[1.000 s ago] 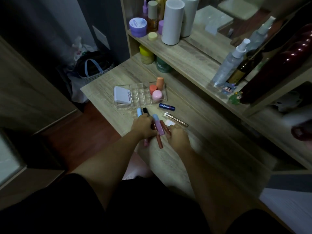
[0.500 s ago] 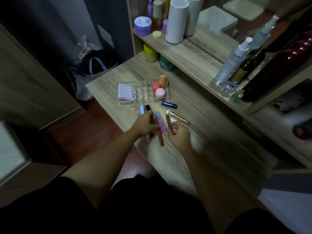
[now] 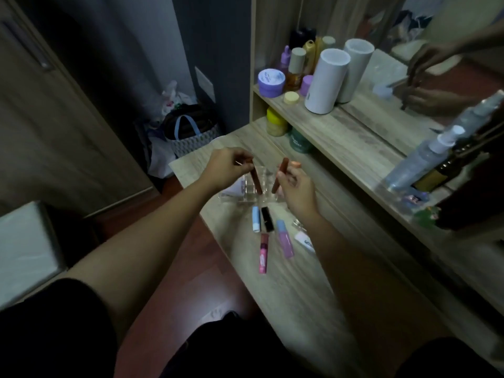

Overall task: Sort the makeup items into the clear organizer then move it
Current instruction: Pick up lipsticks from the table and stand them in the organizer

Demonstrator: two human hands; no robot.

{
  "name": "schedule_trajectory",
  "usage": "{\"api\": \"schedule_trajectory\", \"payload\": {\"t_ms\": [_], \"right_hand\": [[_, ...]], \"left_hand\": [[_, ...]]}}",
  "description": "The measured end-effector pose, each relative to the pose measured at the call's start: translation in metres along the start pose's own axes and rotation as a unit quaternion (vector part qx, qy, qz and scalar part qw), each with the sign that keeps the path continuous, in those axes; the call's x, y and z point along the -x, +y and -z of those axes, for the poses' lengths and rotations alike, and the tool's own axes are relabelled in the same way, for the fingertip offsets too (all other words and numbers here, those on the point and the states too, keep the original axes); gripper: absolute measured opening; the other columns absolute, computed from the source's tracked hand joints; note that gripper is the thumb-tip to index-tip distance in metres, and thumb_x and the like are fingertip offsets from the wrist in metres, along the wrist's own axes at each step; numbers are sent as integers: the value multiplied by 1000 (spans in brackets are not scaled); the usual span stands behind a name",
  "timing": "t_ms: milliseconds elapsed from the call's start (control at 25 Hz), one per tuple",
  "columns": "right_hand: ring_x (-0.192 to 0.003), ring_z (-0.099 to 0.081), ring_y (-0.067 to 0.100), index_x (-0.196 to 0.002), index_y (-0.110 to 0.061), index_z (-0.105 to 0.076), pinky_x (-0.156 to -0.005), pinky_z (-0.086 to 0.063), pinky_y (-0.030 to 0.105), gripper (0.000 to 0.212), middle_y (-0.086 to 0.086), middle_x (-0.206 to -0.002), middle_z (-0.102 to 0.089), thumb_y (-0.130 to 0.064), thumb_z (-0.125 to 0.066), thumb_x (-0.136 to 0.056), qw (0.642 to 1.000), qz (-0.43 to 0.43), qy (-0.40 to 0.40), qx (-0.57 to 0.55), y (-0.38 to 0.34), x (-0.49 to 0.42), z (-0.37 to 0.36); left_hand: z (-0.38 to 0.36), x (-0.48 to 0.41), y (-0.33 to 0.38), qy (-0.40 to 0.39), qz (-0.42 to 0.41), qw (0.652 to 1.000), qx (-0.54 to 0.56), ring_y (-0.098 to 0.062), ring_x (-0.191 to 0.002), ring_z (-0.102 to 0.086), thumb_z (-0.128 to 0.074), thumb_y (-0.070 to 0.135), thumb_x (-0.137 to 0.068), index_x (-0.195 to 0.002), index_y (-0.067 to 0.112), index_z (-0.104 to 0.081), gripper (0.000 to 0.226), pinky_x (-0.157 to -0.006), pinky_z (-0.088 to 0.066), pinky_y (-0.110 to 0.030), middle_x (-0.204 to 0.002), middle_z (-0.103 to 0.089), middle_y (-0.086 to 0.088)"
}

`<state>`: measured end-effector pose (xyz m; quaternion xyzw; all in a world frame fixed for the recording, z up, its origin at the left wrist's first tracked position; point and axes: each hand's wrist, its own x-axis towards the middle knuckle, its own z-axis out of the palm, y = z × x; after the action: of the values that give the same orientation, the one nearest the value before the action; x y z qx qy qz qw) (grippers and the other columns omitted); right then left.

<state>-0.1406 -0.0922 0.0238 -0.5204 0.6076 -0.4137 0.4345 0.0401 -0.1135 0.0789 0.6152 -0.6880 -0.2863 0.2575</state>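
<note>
The clear organizer (image 3: 266,174) stands on the wooden desk (image 3: 297,285), partly hidden behind my hands. My left hand (image 3: 227,167) pinches a brown lip tube (image 3: 256,182) near its top, and the tube slants down over the organizer. My right hand (image 3: 296,186) holds a second brown lip tube (image 3: 280,174), tilted, just right of the first. On the desk nearer me lie a light-blue tube (image 3: 255,218), a black lipstick (image 3: 267,219), a pink lip gloss (image 3: 263,253), a lilac tube (image 3: 284,242) and a white item (image 3: 305,242).
A shelf (image 3: 341,137) behind the desk carries a white cylinder (image 3: 326,81), a purple jar (image 3: 271,83), bottles and a spray bottle (image 3: 421,160). A yellow jar (image 3: 276,122) and a green jar (image 3: 299,140) sit below it. A mirror reflects my hands. Bags (image 3: 188,129) lie on the floor to the left.
Both hands lifted from the desk, each taking up a brown lip tube, and moved forward over the organizer. The camera tilted, so the scene shifted down in the frame.
</note>
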Motion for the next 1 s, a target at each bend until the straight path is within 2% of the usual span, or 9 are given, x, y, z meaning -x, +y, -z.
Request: {"api": "schedule_trajectory", "payload": {"t_ms": [120, 280, 360, 440, 520, 560, 680, 800, 1000], "right_hand": [[-86, -65, 4, -112, -10, -63, -86, -57, 30, 23, 3, -103, -69, -14, -60, -90, 1000, 18, 10, 8, -8, -28, -13], [-97, -66, 10, -118, -12, -61, -88, -55, 28, 30, 7, -109, -71, -14, -61, -89, 999, 16, 3, 44, -2, -57, -28], [-92, -64, 5, -118, -11, -61, -77, -51, 11, 30, 9, -109, -71, -14, -61, -89, 998, 16, -9, 59, 4, -64, -33], [-88, -61, 2, -118, -11, -62, -66, -45, 3, 29, 8, -107, -72, -12, -62, -89, 996, 15, -18, 85, 12, -68, -37], [-91, -62, 6, -117, -9, -62, -74, -51, 10, 29, 11, -107, -71, -9, -62, -88, 995, 14, -28, 99, 18, -69, -37], [-95, -65, 11, -117, -6, -62, -82, -55, 20, 30, 14, -108, -70, -6, -62, -88, 995, 9, -35, 97, 21, -70, -37], [-101, -66, 24, -117, -2, -61, -93, -53, 37, 31, 19, -109, -69, -2, -63, -86, 992, 5, -59, 109, 27, -73, -39], [-99, -67, 23, -116, -5, -61, -92, -54, 37, 30, 17, -106, -71, -4, -63, -86, 991, -2, -72, 111, 28, -76, -40], [-81, -66, 16, -105, -7, -64, -75, -53, 26, 20, 11, -90, -73, -5, -65, -84, 990, 13, -67, 127, 25, -78, -39]], "left_hand": [[7, -20, -9, 38, -6, 999, -9, -25, -97, -67, -64, 6, -86, -111, -1, -65, 26, -72, -39, -7, -108, -71, -18], [1, -46, -23, 47, -2, 998, -37, -23, -94, -69, -65, 7, -85, -110, 0, -66, 26, -73, -38, -6, -106, -73, -17], [-6, -54, -29, 36, -7, 998, -43, -21, -91, -70, -65, 7, -85, -109, 2, -66, 24, -73, -38, -6, -103, -74, -15], [-13, -60, -34, 15, -18, 998, -57, -21, -90, -70, -65, 9, -85, -108, 3, -66, 24, -77, -44, -13, -101, -74, -13], [-21, -62, -37, -13, -36, 996, -76, -22, -91, -70, -65, 9, -84, -106, 4, -66, 22, -85, -52, -26, -100, -74, -13], [-25, -63, -39, -26, -44, 995, -83, -22, -91, -70, -65, 9, -84, -105, 4, -66, 22, -87, -54, -31, -99, -75, -12], [-33, -62, -42, -44, -55, 993, -91, -23, -91, -70, -65, 9, -83, -105, 4, -66, 22, -85, -54, -36, -98, -75, -12], [-36, -64, -43, -32, -43, 995, -81, -24, -88, -70, -65, 9, -83, -108, 4, -63, 26, -84, -55, -34, -96, -75, -11], [-34, -67, -45, -41, -55, 992, -101, -25, -87, -69, -64, 11, -82, -102, 4, -66, 21, -82, -55, -36, -97, -74, -12]]}}
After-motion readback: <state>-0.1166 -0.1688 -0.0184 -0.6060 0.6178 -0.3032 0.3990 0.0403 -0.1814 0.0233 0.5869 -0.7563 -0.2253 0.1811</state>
